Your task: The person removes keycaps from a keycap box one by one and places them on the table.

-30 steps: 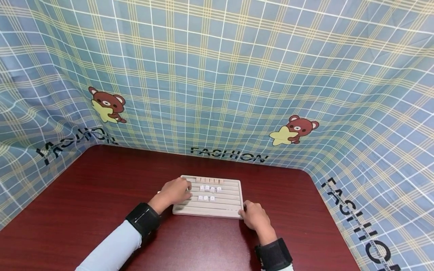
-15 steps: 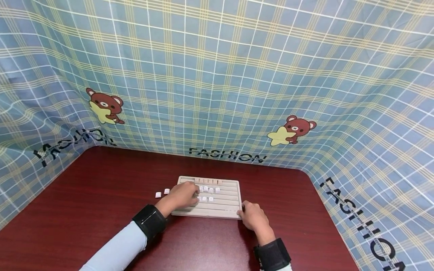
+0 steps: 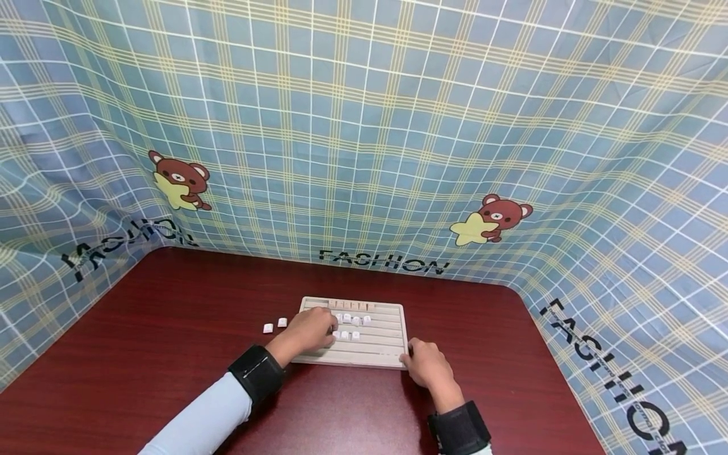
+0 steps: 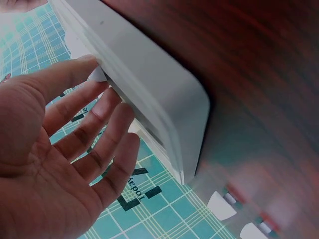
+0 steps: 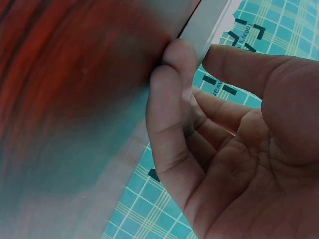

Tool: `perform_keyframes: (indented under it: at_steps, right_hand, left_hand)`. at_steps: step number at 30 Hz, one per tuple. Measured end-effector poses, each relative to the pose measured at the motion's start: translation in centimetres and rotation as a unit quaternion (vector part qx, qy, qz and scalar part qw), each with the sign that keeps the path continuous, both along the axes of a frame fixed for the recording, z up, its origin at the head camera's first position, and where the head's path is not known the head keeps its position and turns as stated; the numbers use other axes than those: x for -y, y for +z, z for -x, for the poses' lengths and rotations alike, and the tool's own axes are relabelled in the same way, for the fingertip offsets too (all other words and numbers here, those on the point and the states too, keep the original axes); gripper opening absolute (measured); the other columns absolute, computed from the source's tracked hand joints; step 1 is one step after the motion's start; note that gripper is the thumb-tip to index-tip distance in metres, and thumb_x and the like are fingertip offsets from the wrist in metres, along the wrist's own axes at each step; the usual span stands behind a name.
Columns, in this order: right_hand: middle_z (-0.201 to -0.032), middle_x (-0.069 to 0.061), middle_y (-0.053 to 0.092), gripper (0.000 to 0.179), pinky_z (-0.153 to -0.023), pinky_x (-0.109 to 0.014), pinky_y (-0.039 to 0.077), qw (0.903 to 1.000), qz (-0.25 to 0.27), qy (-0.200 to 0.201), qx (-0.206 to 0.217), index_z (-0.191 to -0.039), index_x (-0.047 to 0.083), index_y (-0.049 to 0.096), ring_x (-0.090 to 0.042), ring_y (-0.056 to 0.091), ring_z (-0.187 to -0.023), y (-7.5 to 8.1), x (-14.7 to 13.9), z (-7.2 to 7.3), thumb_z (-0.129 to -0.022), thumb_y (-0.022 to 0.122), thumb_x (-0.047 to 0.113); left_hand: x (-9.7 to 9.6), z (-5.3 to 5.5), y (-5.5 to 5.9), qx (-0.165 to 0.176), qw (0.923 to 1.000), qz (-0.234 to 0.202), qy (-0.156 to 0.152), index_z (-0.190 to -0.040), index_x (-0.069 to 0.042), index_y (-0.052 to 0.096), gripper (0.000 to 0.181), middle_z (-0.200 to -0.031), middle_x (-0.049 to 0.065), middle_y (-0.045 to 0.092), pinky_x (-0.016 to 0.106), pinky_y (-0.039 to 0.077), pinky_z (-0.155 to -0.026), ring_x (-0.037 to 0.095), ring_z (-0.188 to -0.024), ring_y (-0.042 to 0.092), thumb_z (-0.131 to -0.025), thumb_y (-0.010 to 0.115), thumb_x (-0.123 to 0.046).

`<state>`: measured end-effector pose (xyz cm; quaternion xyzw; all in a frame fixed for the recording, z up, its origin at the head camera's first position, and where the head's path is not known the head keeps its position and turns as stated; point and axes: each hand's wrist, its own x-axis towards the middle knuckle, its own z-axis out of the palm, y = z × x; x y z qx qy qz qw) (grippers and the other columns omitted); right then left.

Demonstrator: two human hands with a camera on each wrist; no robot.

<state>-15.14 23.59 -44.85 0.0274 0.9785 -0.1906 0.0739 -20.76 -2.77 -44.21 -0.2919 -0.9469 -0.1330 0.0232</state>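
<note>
A beige ridged tray (image 3: 382, 339) lies on the table. My left hand (image 3: 309, 330) is over its left part, beside the left ends of two short rows of white keycaps. In the left wrist view, thumb and index finger pinch a small white keycap (image 4: 97, 75) close over the tray, while the other fingers spread loosely. My right hand (image 3: 428, 361) grips the tray's front right corner; in the right wrist view its thumb and curled fingers hold the tray edge (image 5: 208, 29). The back row of keycaps (image 3: 356, 320) and front row (image 3: 355, 335) are partly hidden by my left hand.
Two loose white keycaps (image 3: 268, 328) lie on the dark red table (image 3: 188, 316) left of the tray. Small beige pieces (image 3: 354, 306) fill part of the tray's rear slot. A plaid cloth (image 3: 352, 158) hangs around the table's back and sides.
My left hand has moved right from the tray's left edge to the ends of the keycap rows, uncovering the two loose keycaps. My right hand stays at the tray's corner.
</note>
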Motion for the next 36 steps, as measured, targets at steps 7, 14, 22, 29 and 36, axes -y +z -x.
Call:
perform_keyframes:
  at_steps: [7,14,22,29,36]
  right_hand:
    - [-0.1,-0.013,0.066,0.026,-0.063,-0.039,0.046,1.0,0.0,-0.001,0.0,-0.113,0.007,0.064,-0.023,0.06,-0.078,0.1,0.0,-0.1,-0.093,0.065,0.023]
    - [-0.1,-0.013,0.065,0.026,-0.062,-0.039,0.045,1.0,-0.001,-0.001,0.002,-0.114,0.006,0.064,-0.022,0.059,-0.077,0.1,0.1,-0.1,-0.094,0.065,0.023]
    - [-0.102,-0.014,0.066,0.028,-0.062,-0.04,0.046,1.0,-0.001,-0.004,0.008,-0.115,0.006,0.064,-0.023,0.06,-0.079,0.1,0.1,-0.1,-0.093,0.065,0.023]
    - [-0.101,-0.013,0.066,0.027,-0.062,-0.039,0.046,1.0,-0.001,0.001,0.005,-0.114,0.007,0.064,-0.022,0.06,-0.078,0.0,0.3,-0.2,-0.093,0.066,0.023]
    - [-0.106,-0.015,0.066,0.03,-0.064,-0.04,0.047,0.9999,0.0,0.0,0.011,-0.118,0.006,0.063,-0.024,0.062,-0.083,0.1,0.2,0.0,-0.094,0.065,0.024]
  left_hand:
    - [0.0,-0.1,0.1,-0.001,1.0,-0.001,0.002,-0.07,-0.017,0.065,0.015,-0.073,-0.002,0.06,0.031,0.043,-0.056,0.01,-0.068,0.052,-0.081,0.074,-0.015]
    - [0.2,-0.1,0.0,-0.007,0.9999,-0.011,-0.002,-0.071,-0.016,0.066,0.014,-0.075,-0.001,0.062,0.03,0.044,-0.056,0.01,-0.068,0.053,-0.082,0.074,-0.014]
    - [0.8,-0.2,0.2,0.001,0.9997,-0.021,0.01,-0.078,-0.015,0.07,0.009,-0.078,0.0,0.062,0.03,0.043,-0.056,0.011,-0.07,0.055,-0.084,0.075,-0.018]
    - [1.9,-0.3,0.1,0.007,0.9992,-0.025,0.03,-0.086,-0.014,0.074,0.008,-0.083,0.0,0.064,0.031,0.048,-0.06,0.013,-0.076,0.062,-0.083,0.077,-0.021]
    - [3.3,-0.4,0.7,0.015,0.9982,-0.031,0.049,-0.092,-0.012,0.075,0.012,-0.089,0.001,0.065,0.031,0.049,-0.064,0.014,-0.078,0.061,-0.084,0.077,-0.021]
